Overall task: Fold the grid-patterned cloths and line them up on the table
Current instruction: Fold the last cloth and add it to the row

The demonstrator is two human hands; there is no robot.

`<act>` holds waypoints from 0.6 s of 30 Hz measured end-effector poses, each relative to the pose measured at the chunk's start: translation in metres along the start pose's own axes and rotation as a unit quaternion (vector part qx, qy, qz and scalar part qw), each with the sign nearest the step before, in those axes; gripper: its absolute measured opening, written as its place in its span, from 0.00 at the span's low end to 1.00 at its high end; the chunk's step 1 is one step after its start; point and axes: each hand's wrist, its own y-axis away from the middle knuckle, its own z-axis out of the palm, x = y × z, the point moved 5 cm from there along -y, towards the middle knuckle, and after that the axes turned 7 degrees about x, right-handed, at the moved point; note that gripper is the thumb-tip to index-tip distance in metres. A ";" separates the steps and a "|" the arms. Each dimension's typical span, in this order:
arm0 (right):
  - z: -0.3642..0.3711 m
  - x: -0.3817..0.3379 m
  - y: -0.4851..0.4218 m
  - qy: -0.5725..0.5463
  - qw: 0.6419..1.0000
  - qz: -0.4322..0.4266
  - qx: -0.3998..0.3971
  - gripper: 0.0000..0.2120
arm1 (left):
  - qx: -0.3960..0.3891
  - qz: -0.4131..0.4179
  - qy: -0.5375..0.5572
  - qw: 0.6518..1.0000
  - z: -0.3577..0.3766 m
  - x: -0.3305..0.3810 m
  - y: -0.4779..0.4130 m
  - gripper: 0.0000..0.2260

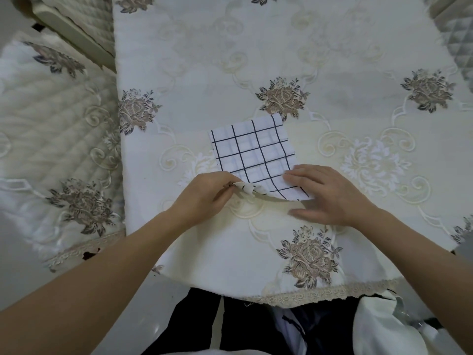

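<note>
1 white cloth (252, 149) with a dark grid lies flat on the flowered tablecloth (332, 60) and sits slightly askew. Its far right corner just reaches an embroidered rose (281, 98). Both hands work at the cloth's near edge.

The left hand (204, 198) is at the cloth's near left corner. It pinches that corner between thumb and curled fingers, and the corner is lifted and rolled up off the tablecloth.

The right hand (330, 193) is at the cloth's near right corner. Its fingers are straight and relaxed, and it grips nothing. The fingertips press flat on the cloth's right edge, while the thumb stretches over the bare tablecloth just below the cloth.

Well to the left of the cloth, past the table's edge, is a quilted seat (51, 139).
</note>
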 end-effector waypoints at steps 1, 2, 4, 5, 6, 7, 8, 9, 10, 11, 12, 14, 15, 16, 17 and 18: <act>0.000 0.002 0.000 -0.003 1.000 0.001 0.015 0.25 | -0.002 -0.001 0.002 1.000 -0.001 0.000 0.001 0.09; 0.000 0.004 0.001 -0.005 0.999 0.003 0.032 0.20 | -0.002 0.002 0.000 1.000 -0.002 0.000 0.003 0.10; 0.000 0.007 0.002 -0.007 0.998 0.009 0.055 0.14 | 0.007 0.015 -0.006 1.000 -0.006 0.001 0.008 0.11; -0.001 0.006 0.002 -0.011 0.998 0.011 0.064 0.13 | 0.012 0.025 -0.012 1.000 -0.008 0.000 0.012 0.12; -0.001 0.005 0.003 -0.016 0.997 0.013 0.073 0.12 | 0.011 0.036 -0.017 0.999 -0.009 0.001 0.015 0.13; -0.002 0.003 0.003 -0.021 0.996 0.015 0.080 0.11 | 0.005 0.049 -0.021 0.999 -0.009 0.001 0.018 0.14; -0.002 0.001 0.002 -0.027 0.996 0.016 0.083 0.11 | -0.002 0.060 -0.025 0.998 -0.009 0.001 0.021 0.16; -0.001 -0.002 0.002 -0.036 0.996 0.018 0.085 0.11 | -0.005 0.067 -0.032 0.997 -0.008 0.000 0.024 0.17; 0.001 -0.004 0.001 -0.048 0.995 0.021 0.085 0.12 | -0.003 0.067 -0.038 0.997 -0.008 -0.002 0.026 0.18; 0.003 -0.006 0.001 -0.063 0.994 0.032 0.086 0.12 | 0.003 0.065 -0.041 0.997 -0.007 -0.005 0.026 0.18; 0.006 -0.008 0.001 -0.078 0.992 0.046 0.086 0.13 | 0.008 0.059 -0.038 0.998 -0.007 -0.009 0.026 0.17; 0.010 -0.008 0.002 -0.107 0.987 0.082 0.084 0.15 | 0.030 0.051 -0.027 0.998 -0.006 -0.014 0.025 0.13; 0.012 -0.007 0.002 -0.122 0.984 0.097 0.082 0.15 | 0.041 0.037 -0.017 0.998 -0.007 -0.015 0.023 0.11; 0.013 -0.006 0.001 -0.133 0.983 0.099 0.079 0.12 | 0.054 0.014 0.000 0.998 -0.009 -0.014 0.021 0.10; 0.014 -0.006 0.000 -0.136 0.984 0.093 0.073 0.11 | 0.067 -0.021 0.022 0.997 -0.011 -0.016 0.018 0.08; 0.014 -0.006 -0.004 -0.129 0.986 0.082 0.065 0.15 | 0.079 -0.061 0.038 0.994 -0.015 -0.016 0.017 0.07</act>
